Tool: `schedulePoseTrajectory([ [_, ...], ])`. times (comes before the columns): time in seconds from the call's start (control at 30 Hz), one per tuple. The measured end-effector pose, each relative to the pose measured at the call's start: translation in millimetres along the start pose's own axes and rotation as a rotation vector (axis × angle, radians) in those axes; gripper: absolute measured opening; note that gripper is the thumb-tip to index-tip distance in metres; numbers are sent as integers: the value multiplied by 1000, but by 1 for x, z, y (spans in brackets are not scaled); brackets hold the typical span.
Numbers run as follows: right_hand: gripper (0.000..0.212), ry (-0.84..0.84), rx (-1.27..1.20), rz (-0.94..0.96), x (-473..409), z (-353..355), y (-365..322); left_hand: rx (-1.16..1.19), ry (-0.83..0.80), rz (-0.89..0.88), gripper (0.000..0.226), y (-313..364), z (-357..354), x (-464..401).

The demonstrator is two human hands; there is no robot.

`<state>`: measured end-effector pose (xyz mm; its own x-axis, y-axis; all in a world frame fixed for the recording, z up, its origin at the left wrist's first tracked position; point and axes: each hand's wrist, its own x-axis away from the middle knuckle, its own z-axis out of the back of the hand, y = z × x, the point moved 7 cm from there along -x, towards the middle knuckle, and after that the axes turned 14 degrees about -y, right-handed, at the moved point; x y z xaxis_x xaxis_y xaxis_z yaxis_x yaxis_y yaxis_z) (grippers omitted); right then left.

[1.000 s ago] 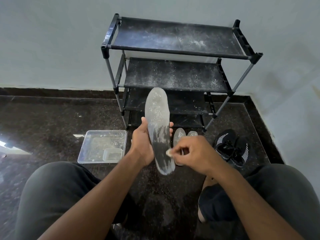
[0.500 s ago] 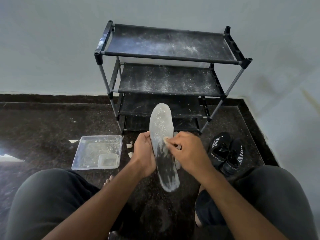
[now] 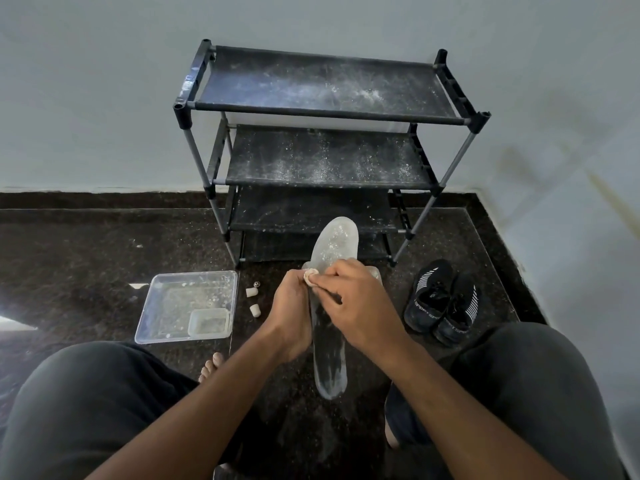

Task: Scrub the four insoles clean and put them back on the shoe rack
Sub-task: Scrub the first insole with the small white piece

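Our left hand [image 3: 289, 315] grips a pale, dusty insole [image 3: 329, 306] by its left edge, holding it upright between our knees, while our right hand [image 3: 356, 306] pinches a small wad of cloth [image 3: 310, 276] against the insole's face, fingers curled over it near the middle of its length. The toe end of the insole points up, in front of the lowest shelves of the black shoe rack [image 3: 325, 109]; the heel end hangs above the dark speckled floor [image 3: 86, 258]. The tip of another insole [image 3: 375, 273] peeks out just behind our right hand, on the floor at the foot of the rack. The rack's shelves carry white dust and nothing else that we can see. To our left on the floor lies a clear plastic tray [image 3: 162, 303] with a smaller tub [image 3: 209, 322] inside it, and two small white caps [image 3: 252, 301] just beside it. A pair of black sports shoes [image 3: 440, 303] stands to our right, near the wall.
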<state>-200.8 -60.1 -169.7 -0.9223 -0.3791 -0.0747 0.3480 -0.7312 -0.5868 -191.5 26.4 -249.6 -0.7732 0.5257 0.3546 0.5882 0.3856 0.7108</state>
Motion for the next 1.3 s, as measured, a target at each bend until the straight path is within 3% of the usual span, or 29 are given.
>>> schedulePoseTrajectory([
  [0.1, 19, -90, 104, -57, 0, 1, 8, 7, -17, -6, 58, 3, -1, 1],
  [0.3, 18, 45, 38, -15, -5, 13, 11, 87, -51, -6, 61, 6, 1, 0],
  [0.5, 10, -240, -139, -5, -5, -9, 7, 78, 13, -45, 48, 6, 7, 1],
  [0.57, 7, -128, -189, -6, -6, 2, 10, 92, 6, -44, 51, 8, 9, 0],
  [0.67, 16, 65, -44, -34, -10, 13, 18, 67, -64, -6, 58, 4, 3, 0],
  [0.73, 18, 21, -13, -32, -12, 6, 18, 37, -104, 0, 56, 3, -2, 0],
  [0.87, 9, -220, -148, -21, -9, -6, 17, 13, -89, -46, 51, 10, 3, -1],
  [1.03, 19, 51, 55, -46, -9, 16, 24, 39, -116, -30, 52, 5, 3, -2],
  [1.17, 17, -223, -76, -15, -7, -14, 15, 22, -35, -55, 47, 6, 13, -5],
  [1.2, 15, -228, -117, -12, -7, -12, 16, 26, -31, -64, 45, 8, 15, -5],
  [1.3, 16, 23, -50, -58, -8, 16, 29, 28, -81, -66, 51, 9, 9, -4],
])
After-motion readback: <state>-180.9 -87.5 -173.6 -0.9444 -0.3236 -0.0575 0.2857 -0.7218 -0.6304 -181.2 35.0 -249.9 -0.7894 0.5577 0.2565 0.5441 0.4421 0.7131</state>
